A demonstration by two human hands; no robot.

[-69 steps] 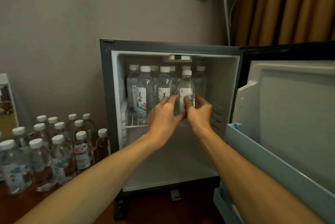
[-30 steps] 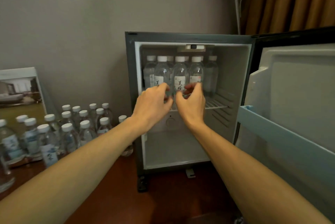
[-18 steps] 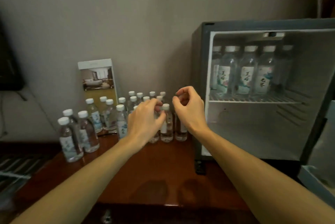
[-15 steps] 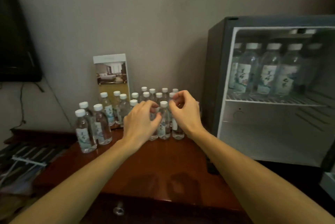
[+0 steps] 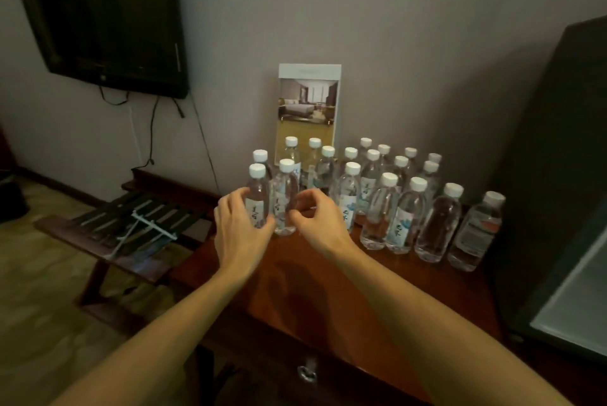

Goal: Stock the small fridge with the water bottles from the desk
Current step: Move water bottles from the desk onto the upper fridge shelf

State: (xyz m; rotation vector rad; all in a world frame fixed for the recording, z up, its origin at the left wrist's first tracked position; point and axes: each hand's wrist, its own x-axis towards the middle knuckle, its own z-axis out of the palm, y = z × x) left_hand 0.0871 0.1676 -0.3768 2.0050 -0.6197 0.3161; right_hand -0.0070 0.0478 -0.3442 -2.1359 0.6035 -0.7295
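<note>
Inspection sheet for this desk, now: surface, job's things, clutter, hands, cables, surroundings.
Surface: wooden desk, glossy brown.
Job's things: water bottles upright, capped, clustered towards the wall; small fridge at the right edge, interior barely visible.
Clutter: picture card stands against the wall behind the bottles.
Hands: left hand curled round the front-left bottle, right hand curled beside its neighbour; grip unclear.
Cables: dark cables hang below the television.
Surroundings: luggage rack left of the desk; carpet.

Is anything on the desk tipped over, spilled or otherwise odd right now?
Nothing stands out. The water bottles all stand upright with white caps on, clustered on the desk, and no spill shows on the wood.
</note>
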